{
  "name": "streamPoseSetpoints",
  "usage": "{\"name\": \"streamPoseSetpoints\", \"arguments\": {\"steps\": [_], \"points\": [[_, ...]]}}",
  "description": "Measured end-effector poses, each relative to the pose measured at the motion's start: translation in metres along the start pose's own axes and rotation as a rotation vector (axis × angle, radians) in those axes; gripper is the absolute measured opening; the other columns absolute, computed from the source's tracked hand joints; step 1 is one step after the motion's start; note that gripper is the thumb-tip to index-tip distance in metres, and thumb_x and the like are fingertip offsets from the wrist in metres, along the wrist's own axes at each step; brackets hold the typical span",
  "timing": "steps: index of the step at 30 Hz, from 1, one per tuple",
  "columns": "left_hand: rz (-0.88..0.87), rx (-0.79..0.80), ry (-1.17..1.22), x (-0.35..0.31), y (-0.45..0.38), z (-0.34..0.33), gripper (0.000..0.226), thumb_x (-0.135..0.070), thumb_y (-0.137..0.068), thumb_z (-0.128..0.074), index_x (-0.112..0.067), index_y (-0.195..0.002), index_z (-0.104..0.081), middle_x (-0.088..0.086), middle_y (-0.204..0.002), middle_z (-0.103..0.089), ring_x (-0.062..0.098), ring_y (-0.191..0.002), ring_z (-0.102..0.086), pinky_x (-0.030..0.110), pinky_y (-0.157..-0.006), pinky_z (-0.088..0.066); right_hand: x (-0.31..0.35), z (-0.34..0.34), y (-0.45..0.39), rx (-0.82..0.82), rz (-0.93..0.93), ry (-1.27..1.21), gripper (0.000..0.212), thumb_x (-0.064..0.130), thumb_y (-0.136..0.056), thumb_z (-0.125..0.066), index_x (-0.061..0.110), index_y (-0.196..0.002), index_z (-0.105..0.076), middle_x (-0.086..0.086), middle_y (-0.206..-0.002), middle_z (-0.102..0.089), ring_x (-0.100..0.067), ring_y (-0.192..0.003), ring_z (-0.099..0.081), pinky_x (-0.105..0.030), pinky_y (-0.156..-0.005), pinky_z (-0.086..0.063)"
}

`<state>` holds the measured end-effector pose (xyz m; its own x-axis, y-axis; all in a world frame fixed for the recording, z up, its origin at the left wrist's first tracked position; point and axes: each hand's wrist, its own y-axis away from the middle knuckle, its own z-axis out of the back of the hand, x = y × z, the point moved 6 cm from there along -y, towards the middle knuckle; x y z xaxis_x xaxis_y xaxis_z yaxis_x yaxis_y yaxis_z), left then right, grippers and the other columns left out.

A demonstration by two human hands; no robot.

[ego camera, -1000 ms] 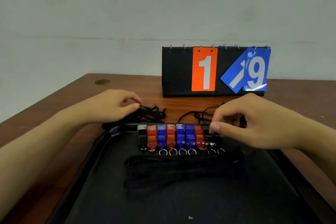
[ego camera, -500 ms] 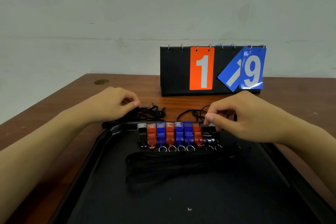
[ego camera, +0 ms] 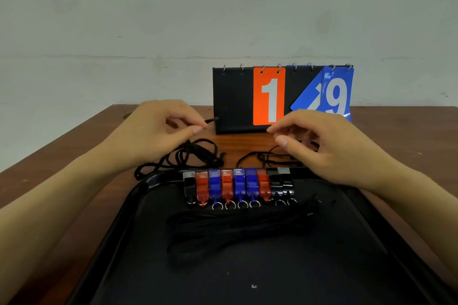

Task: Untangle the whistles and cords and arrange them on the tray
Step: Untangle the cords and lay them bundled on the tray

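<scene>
- A flip scoreboard (ego camera: 234, 99) stands upright at the back of the brown bench (ego camera: 401, 131), close to a pale wall (ego camera: 223, 7). It is directly behind both hands.
- Legible writing on the scoreboard: an orange card with a white "1" (ego camera: 269, 96); a blue card with a white "9" (ego camera: 337, 93). A second blue card (ego camera: 306, 99) hangs crooked beside the "9", and its figure cannot be read. Metal rings hold the cards along the top edge.
- A black tray (ego camera: 138, 193) occupies the near part of the bench.
- A row of whistles (ego camera: 238, 187) lies side by side near the tray's far rim: black at each end, red and blue between. Small split rings show at their near ends.
- A bundle of black cords (ego camera: 238, 228) lies on the tray just in front of the whistles.
- Two loose tangles remain on the bench beyond the tray: a thicker cord tangle (ego camera: 188, 156) to the left and a thinner cord tangle (ego camera: 262, 157) to the right.
- The left hand (ego camera: 153, 129) is raised above the thicker tangle; its grip pinches a cord end (ego camera: 212, 120) between thumb and forefinger.
- The right hand (ego camera: 329, 141) hovers over the thinner tangle, partly hiding it. Its grip is spread, fingers loosely curved and thumb apart, holding nothing visible.
- Both forearms reach in from the near corners, across the tray's sides.
</scene>
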<state>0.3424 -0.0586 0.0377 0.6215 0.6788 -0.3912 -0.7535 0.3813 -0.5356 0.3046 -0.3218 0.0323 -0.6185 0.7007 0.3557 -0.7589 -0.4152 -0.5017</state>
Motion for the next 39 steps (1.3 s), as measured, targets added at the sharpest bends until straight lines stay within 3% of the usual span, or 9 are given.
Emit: {"name": "streamPoseSetpoints", "arguments": {"steps": [7, 12, 16, 19, 23, 28, 32, 35, 39], "points": [[-0.303, 0.024, 0.015, -0.064, 0.016, -0.008, 0.015, -0.024, -0.087, -0.075, -0.027, -0.1, -0.082, -0.018, -0.102, -0.074, 0.006, -0.099, -0.07, 0.025, -0.083, -0.056, 0.032, -0.013, 0.005, -0.011, 0.081, -0.083, 0.041, 0.045, -0.093, -0.061, 0.031, -0.131, -0.06, 0.02, -0.102, -0.069, -0.004, -0.094, -0.066, -0.016, -0.072, -0.053], [-0.395, 0.071, -0.063, -0.071, 0.021, -0.018, 0.017, -0.028, -0.088, -0.072, -0.027, -0.102, -0.082, -0.016, -0.101, -0.074, 0.005, -0.096, -0.067, 0.029, -0.08, -0.055, 0.041, -0.024, 0.005, -0.013, 0.114, 0.006, 0.025, 0.042, -0.093, -0.061, 0.032, -0.114, -0.069, 0.022, -0.095, -0.07, 0.006, -0.089, -0.063, -0.012, -0.073, -0.052], [-0.407, 0.116, -0.173, -0.067, 0.019, -0.026, 0.022, -0.032, -0.09, -0.066, -0.028, -0.106, -0.081, -0.015, -0.102, -0.073, 0.008, -0.094, -0.062, 0.03, -0.078, -0.054, 0.042, -0.016, 0.005, -0.063, 0.124, -0.025, 0.011, 0.033, -0.098, -0.059, 0.028, -0.1, -0.069, 0.019, -0.085, -0.069, -0.004, -0.085, -0.067, -0.017, -0.071, -0.054], [-0.357, 0.151, -0.299, -0.053, 0.015, -0.029, 0.031, -0.042, -0.097, -0.054, -0.028, -0.11, -0.078, -0.015, -0.103, -0.072, 0.009, -0.094, -0.056, 0.019, -0.083, -0.047, 0.046, -0.01, 0.007, -0.081, 0.144, -0.08, 0.007, 0.025, -0.099, -0.061, 0.025, -0.096, -0.068, 0.015, -0.081, -0.069, -0.013, -0.08, -0.067, -0.023, -0.067, -0.053], [-0.143, 0.142, -0.262, -0.027, 0.008, -0.016, 0.045, -0.046, -0.106, -0.032, -0.026, -0.072, -0.054, -0.003, -0.068, -0.059, 0.018, -0.084, -0.058, 0.005, -0.084, -0.033, 0.039, -0.008, 0.007, -0.081, 0.12, -0.112, 0.007, 0.026, -0.099, -0.06, 0.027, -0.095, -0.066, 0.015, -0.083, -0.068, -0.013, -0.083, -0.068, -0.024, -0.069, -0.055], [0.047, 0.067, -0.211, 0.011, 0.003, -0.001, 0.058, -0.051, -0.108, -0.023, -0.015, -0.066, -0.044, 0.007, -0.066, -0.052, 0.005, -0.088, -0.054, 0.026, -0.071, -0.039, 0.026, -0.003, 0.005, -0.112, 0.068, -0.105, 0.008, 0.026, -0.098, -0.059, 0.027, -0.093, -0.065, 0.012, -0.082, -0.069, -0.015, -0.08, -0.067, -0.029, -0.069, -0.054], [0.189, 0.043, -0.123, 0.032, 0.003, 0.004, 0.06, -0.049, -0.107, -0.025, -0.015, -0.068, -0.056, 0.032, -0.079, -0.059, 0.042, -0.08, -0.059, 0.038, -0.073, -0.043, 0.018, 0.005, 0.005, -0.175, 0.027, -0.123, 0.008, 0.026, -0.097, -0.06, 0.024, -0.092, -0.066, 0.007, -0.079, -0.07, -0.015, -0.075, -0.067, -0.031, -0.068, -0.054], [0.268, 0.048, -0.069, 0.051, 0.004, 0.006, 0.054, -0.055, -0.107, -0.022, -0.037, -0.13, -0.067, 0.006, -0.119, -0.073, 0.022, -0.115, -0.065, 0.032, -0.094, -0.044, 0.014, 0.011, 0.005, -0.222, 0.006, -0.136, 0.009, 0.024, -0.097, -0.061, 0.023, -0.089, -0.066, 0.007, -0.077, -0.07, -0.016, -0.072, -0.066, -0.032, -0.067, -0.053], [0.361, 0.038, -0.015, 0.061, 0.006, 0.007, 0.061, -0.06, -0.105, -0.023, -0.026, -0.144, -0.057, -0.001, -0.148, -0.057, 0.017, -0.134, -0.053, 0.037, -0.113, -0.038, 0.011, 0.014, 0.005, -0.246, -0.016, -0.146, 0.01, 0.024, -0.096, -0.06, 0.023, -0.088, -0.066, 0.008, -0.075, -0.069, -0.016, -0.071, -0.067, -0.035, -0.068, -0.054]]}}
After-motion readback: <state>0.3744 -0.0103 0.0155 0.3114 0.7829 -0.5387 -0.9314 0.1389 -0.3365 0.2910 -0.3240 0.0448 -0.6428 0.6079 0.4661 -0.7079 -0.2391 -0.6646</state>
